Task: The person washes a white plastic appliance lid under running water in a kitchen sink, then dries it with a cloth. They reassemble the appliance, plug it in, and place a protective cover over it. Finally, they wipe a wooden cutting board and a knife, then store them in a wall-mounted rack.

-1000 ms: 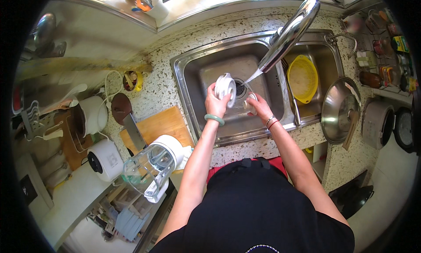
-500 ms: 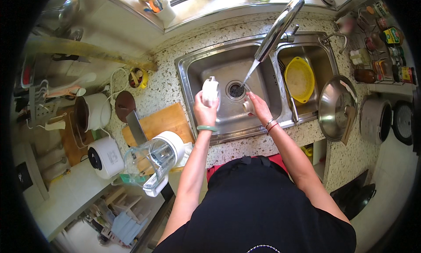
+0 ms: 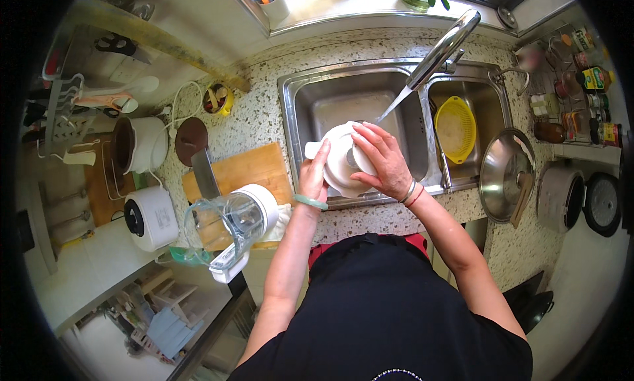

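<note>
A round white lid (image 3: 338, 146) with a side tab is held over the near edge of the sink's left basin. My left hand (image 3: 313, 181) grips its left rim, thumb on top. Across the lid's middle lies my right hand (image 3: 391, 170), thumb and fingers closed around a small cap (image 3: 357, 158) that is mostly covered by them. I cannot tell whether the cap is seated in the lid. Just beyond, water (image 3: 394, 105) runs from the chrome faucet (image 3: 441, 49) into the left basin (image 3: 317, 97).
A clear jug (image 3: 241, 216) with a white rim lies left of the sink, by a wooden board (image 3: 264, 173) and a knife (image 3: 205, 179). In the right basin sits a yellow colander (image 3: 456, 131). A steel pan lid (image 3: 502, 179) rests on the right counter.
The lid has turned from edge-on to face up. My right hand has brought the small cap from the right onto the lid's middle. Water keeps running.
</note>
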`<state>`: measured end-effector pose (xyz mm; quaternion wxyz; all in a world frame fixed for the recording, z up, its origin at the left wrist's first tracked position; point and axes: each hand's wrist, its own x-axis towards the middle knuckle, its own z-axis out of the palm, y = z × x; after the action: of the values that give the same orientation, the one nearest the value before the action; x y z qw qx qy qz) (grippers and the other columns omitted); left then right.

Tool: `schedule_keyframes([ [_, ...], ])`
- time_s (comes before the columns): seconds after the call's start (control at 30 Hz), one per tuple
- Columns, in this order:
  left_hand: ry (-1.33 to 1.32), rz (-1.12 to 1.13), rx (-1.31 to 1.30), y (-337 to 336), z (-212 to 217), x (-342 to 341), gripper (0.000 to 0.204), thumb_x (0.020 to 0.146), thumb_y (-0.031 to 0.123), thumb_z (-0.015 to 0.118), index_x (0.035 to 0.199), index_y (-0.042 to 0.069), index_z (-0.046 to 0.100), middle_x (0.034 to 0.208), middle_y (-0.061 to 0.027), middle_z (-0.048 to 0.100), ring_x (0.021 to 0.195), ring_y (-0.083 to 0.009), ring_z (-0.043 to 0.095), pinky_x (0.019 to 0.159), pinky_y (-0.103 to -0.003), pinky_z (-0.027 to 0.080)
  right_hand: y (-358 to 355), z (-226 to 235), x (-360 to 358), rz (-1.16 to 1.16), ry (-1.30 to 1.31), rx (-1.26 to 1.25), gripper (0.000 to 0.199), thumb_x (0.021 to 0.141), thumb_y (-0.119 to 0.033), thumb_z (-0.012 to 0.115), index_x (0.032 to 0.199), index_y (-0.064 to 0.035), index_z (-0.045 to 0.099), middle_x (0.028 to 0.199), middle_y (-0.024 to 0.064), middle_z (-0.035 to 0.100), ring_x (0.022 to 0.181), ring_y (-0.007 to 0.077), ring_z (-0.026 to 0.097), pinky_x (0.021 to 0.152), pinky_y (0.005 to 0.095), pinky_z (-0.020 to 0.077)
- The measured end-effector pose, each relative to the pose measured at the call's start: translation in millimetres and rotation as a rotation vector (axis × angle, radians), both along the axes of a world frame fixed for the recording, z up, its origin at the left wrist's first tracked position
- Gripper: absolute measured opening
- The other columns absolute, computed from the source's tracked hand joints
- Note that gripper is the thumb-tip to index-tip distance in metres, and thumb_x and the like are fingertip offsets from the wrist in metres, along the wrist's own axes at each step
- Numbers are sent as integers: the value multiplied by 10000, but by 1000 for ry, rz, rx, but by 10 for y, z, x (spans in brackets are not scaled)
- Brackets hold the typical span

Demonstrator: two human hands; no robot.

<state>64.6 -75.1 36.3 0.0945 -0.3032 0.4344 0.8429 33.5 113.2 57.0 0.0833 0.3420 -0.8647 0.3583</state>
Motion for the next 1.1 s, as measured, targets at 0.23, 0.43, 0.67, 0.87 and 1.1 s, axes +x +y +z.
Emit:
schedule_keyframes([
  [0.23,-1,16,65,37,-46,70,379,942,257,652,1220,2,613,1165,-91,651,1057,-171,617,913,-304,491,-78,72,24,70,12,91,730,858,-528,605,1371,-24,479,1427,144,462,1333,333,410,1079,437,348],
  [0.43,45,72,-31,148,40,54,344,930,224,664,1191,3,627,1134,-78,660,1028,-160,617,896,-296,487,-197,4,131,-80,-71,52,689,857,-424,622,1395,-30,449,1446,139,422,1336,337,377,1093,448,328],
  [0.67,76,157,-156,184,-137,113,300,898,156,698,1151,7,634,1109,-75,660,1004,-151,611,872,-294,489,-633,-430,382,-402,-281,-103,655,918,-317,580,1431,24,357,1482,187,345,1365,377,306,1138,462,255],
  [0.87,34,204,-190,153,-310,174,331,908,193,692,1164,-9,637,1115,-94,661,1019,-166,614,871,-306,495,-576,-578,379,-381,-432,-111,631,963,-363,527,1448,2,352,1505,192,335,1403,342,296,1153,450,233],
  [1.1,-91,286,-56,-47,-456,67,413,887,235,720,1197,-14,608,1157,-104,655,1038,-196,642,893,-331,534,291,-1316,10,-787,-1153,-665,246,945,-208,603,1037,8,676,906,55,718,784,87,663,661,224,520],
])
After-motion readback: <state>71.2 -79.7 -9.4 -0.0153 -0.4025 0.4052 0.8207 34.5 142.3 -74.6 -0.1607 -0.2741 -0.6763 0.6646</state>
